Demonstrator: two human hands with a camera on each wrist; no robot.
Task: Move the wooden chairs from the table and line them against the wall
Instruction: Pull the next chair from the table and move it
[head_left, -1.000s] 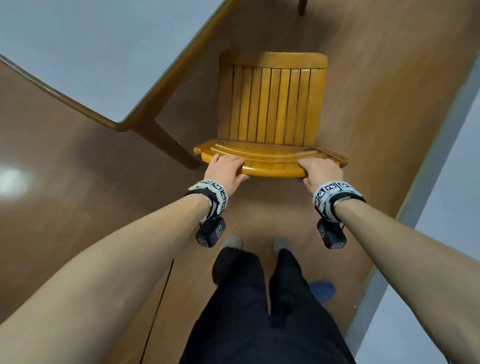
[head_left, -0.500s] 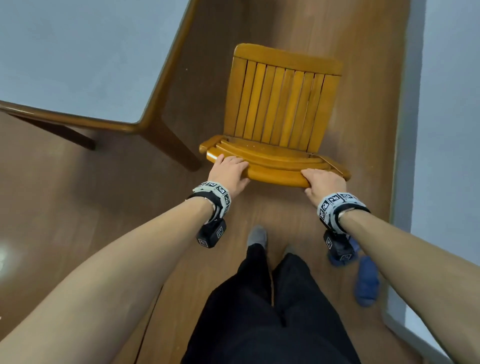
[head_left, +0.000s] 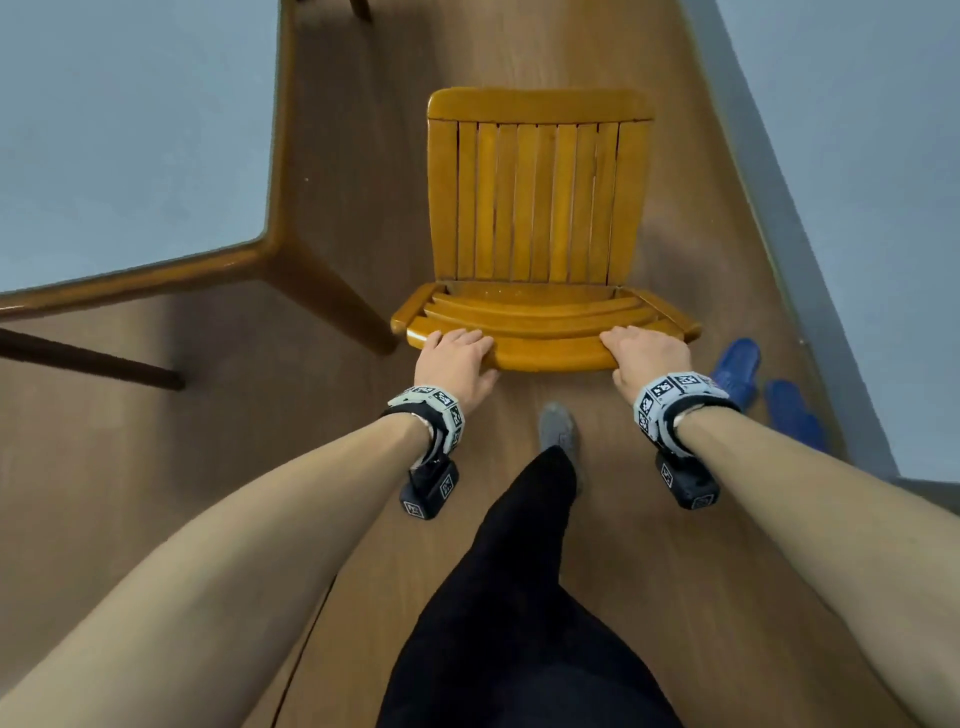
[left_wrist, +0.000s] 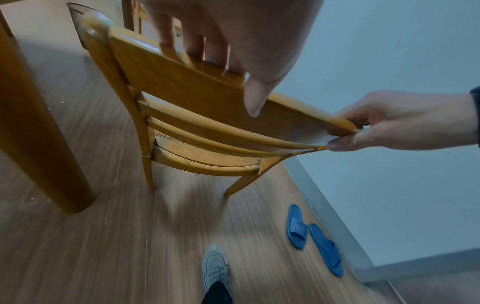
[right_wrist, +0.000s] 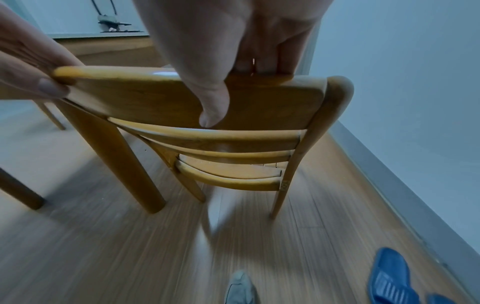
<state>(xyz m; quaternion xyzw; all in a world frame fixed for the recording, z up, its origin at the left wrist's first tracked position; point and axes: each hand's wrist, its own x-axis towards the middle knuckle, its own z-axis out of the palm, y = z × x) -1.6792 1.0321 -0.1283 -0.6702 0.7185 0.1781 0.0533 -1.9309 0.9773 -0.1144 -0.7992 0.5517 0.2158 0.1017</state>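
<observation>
A yellow wooden chair (head_left: 535, 202) with a slatted seat stands in front of me between the table (head_left: 280, 156) and the wall (head_left: 857, 156). Both hands grip the top rail of its backrest, fingers over the front and thumbs behind. My left hand (head_left: 457, 358) is near the rail's left end and my right hand (head_left: 647, 356) near its right end. In the left wrist view my left hand (left_wrist: 233, 41) wraps the chair's rail (left_wrist: 182, 90). The right wrist view has my right hand (right_wrist: 233, 41) on the rail (right_wrist: 259, 102). The floor under the chair legs is blurred.
The table's thick wooden leg (head_left: 332, 301) stands just left of the chair. A pair of blue slippers (head_left: 735, 369) lies on the floor by the grey baseboard (head_left: 779, 218) to the right. My grey shoe (head_left: 558, 431) is behind the chair. Another chair leg (head_left: 361, 8) shows at the top.
The chair has swung round and now faces straight ahead along the wall. The blue slippers have come up beside its right side. Both hands keep their grip on the rail.
</observation>
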